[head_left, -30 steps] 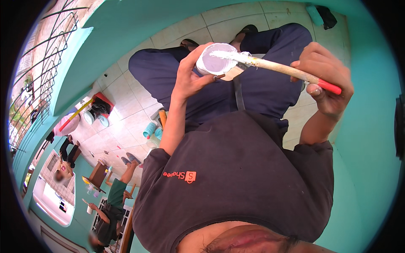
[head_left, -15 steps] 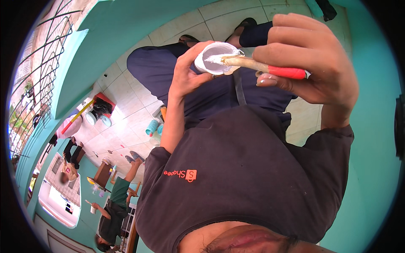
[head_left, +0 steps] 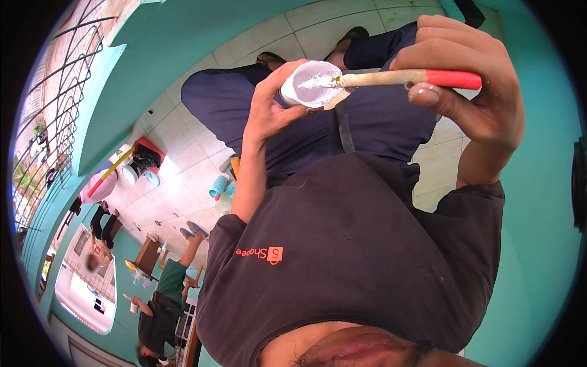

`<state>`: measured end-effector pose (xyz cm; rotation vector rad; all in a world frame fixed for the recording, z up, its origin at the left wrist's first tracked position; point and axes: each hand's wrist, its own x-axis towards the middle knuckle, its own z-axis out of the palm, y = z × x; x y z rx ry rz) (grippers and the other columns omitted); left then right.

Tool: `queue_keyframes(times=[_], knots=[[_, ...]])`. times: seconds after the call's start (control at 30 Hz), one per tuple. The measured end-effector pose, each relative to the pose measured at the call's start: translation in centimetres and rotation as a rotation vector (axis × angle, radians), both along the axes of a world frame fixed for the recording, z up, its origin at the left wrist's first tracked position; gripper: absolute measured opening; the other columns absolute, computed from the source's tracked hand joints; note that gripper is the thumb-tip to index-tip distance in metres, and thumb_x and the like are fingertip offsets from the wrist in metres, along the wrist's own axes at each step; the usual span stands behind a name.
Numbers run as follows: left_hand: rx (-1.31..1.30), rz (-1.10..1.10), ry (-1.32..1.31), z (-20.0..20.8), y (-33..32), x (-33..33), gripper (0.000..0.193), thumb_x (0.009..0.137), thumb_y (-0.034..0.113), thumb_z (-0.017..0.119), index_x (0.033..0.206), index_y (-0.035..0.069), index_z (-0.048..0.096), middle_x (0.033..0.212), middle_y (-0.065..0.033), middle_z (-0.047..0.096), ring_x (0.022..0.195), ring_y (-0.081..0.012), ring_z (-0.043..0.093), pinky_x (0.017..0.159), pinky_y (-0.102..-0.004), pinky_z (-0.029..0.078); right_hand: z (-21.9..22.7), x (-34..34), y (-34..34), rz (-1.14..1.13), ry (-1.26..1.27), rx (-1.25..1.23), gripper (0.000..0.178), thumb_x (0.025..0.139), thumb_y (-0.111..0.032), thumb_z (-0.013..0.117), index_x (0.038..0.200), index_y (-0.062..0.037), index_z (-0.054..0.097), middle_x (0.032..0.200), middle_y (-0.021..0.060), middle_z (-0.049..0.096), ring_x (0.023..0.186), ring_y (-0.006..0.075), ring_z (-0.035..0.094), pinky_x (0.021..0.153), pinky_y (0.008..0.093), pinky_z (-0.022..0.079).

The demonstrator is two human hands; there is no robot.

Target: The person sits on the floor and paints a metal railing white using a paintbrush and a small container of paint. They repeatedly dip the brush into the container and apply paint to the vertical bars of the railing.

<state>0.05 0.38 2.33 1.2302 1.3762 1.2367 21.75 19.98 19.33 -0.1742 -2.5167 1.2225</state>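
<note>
Teal cups (head_left: 218, 186) sit left of the left hand (head_left: 272, 110), which grips a white pot (head_left: 290, 95). The right hand (head_left: 480, 82), fingers curled, holds a brush (head_left: 385, 78).

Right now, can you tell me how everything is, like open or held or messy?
white cup: open, tipped sideways, white smears inside
paintbrush: held, white-coated tip inside the cup
left grip: closed around the cup
right grip: closed on the brush handle, white flecks on the thumb
dark shirt: worn
blue trousers: worn, knees bent
</note>
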Motion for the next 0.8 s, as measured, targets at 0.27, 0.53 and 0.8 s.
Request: queue_keyframes(times=[0.27,0.53,0.8], knots=[[-0.042,0.101,-0.038,-0.2,-0.5,0.2,0.070,0.066,0.007,0.087,0.130,-0.003,0.059,0.123,-0.0130,0.067,0.113,-0.0201,0.064,0.099,-0.0327,0.048,-4.6,3.6,-0.1,-0.420,0.091,-0.349,0.035,0.099,-0.026,0.059,0.107,0.0071,0.066,0.081,0.0110,0.064,0.067,0.0116,0.047,0.058,0.0279,0.037],[-0.072,0.238,-0.111,0.4,0.1,1.6,0.058,0.075,0.008,0.084,0.127,-0.003,0.059,0.114,-0.0090,0.068,0.104,-0.0161,0.065,0.093,-0.0308,0.050,-9.5,2.6,-2.9,-0.711,0.378,-1.038,0.033,0.100,-0.030,0.059,0.105,0.0024,0.066,0.068,0.0015,0.048,0.067,0.0128,0.045,0.064,0.0292,0.038],[-0.079,0.283,-0.257,1.6,0.6,3.1,0.055,0.080,0.011,0.084,0.126,-0.004,0.058,0.112,-0.0095,0.069,0.102,-0.0162,0.065,0.091,-0.0296,0.051,-11.2,2.3,-5.3,-0.750,0.310,-1.128,0.042,0.103,-0.037,0.056,0.107,0.0030,0.066,0.068,-0.0001,0.046,0.067,0.0100,0.043,0.066,0.0276,0.038]])
